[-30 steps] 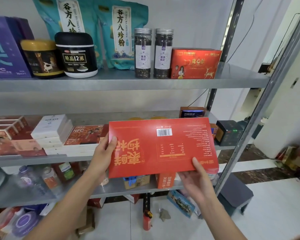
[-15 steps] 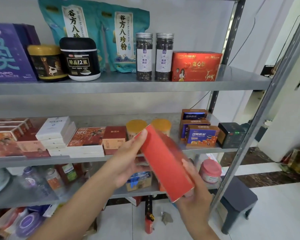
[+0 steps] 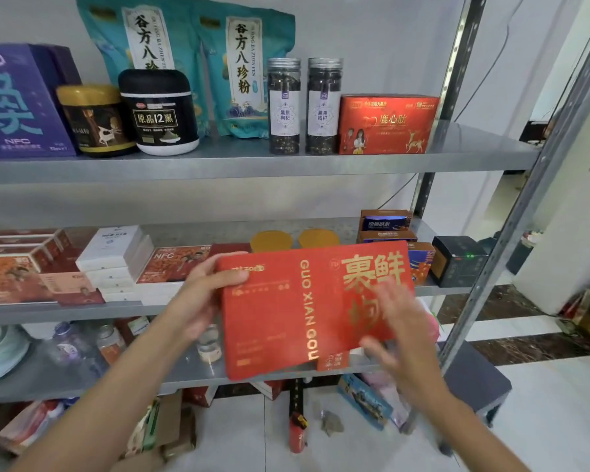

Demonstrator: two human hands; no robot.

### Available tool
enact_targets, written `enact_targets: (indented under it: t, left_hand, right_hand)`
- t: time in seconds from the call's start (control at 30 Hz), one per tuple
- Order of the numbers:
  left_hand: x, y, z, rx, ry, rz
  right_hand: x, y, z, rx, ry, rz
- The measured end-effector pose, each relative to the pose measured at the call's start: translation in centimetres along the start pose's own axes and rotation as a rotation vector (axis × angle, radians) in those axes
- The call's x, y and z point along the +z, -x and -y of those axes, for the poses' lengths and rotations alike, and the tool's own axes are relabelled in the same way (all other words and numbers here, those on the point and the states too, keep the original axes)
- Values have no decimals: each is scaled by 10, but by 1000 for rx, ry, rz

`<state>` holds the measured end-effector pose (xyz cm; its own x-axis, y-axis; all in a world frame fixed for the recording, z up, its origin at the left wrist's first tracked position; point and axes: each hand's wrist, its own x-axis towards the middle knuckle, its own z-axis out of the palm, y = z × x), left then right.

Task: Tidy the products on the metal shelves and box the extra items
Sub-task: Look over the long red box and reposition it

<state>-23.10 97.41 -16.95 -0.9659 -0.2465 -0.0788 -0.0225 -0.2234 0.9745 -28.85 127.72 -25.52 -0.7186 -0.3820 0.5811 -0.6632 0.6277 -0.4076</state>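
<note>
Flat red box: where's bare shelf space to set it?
Top shelf: bare at its right end, between the red deer box and the front upright. Middle shelf: bare rear strip between white boxes and orange lids; its front is crowded. The flat red box hides part of it.

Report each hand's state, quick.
Left hand: grips the red box at its left edge.
Right hand: motion-blurred over the box; cannot tell.

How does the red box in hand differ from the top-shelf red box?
The held red box is flat and tilted, gripped by the left hand; the top-shelf red box is blockier, standing untouched. The held one has gold lettering only; the shelf one adds figures and a deer. Both are red.
</note>
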Motion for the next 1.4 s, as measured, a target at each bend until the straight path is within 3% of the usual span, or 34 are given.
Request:
enact_targets:
  t: [0.1, 0.2, 0.3, 0.4, 0.53, 0.73, 0.93, 1.1, 1.2, 1.4]
  left_hand:
    - [-22, -8, -5, 101, -17, 108]
    - [-26, -11, -4, 142, -98, 216]
    - [-26, -13, -10, 160, -246, 285]
    - [-26, -18, -20, 196, -520, 317]
    - [-28, -35, -14, 383, -1010, 36]
    - [-26, -52, -4, 397, -716, -149]
    - [-31, -89, 4, 210, -521, -289]
    - [-36, -143, -2, 173, -351, -304]
    - [-43, -180, -3, 159, -341, -326]
    - [-77, -257, -7, 49, -505, -333]
  right_hand:
    - [-35, -37, -20, 678, -342, -5]
    - [-48, -65, -25, 888, -648, 230]
    - [-46, -76, -25, 861, -733, 264]
    - [-39, -85, -37, 814, -822, 79]
    - [-39, -98, -49, 642, -939, -60]
    - [-26, -123, -62, 508, -979, 81]
    - [23, -152, -67, 449, -975, 37]
    - [59, -203, -81, 475, -953, -9]
    - [84, -237, -84, 467, -948, -28]
    - [133, -283, -89, 643, -789, -102]
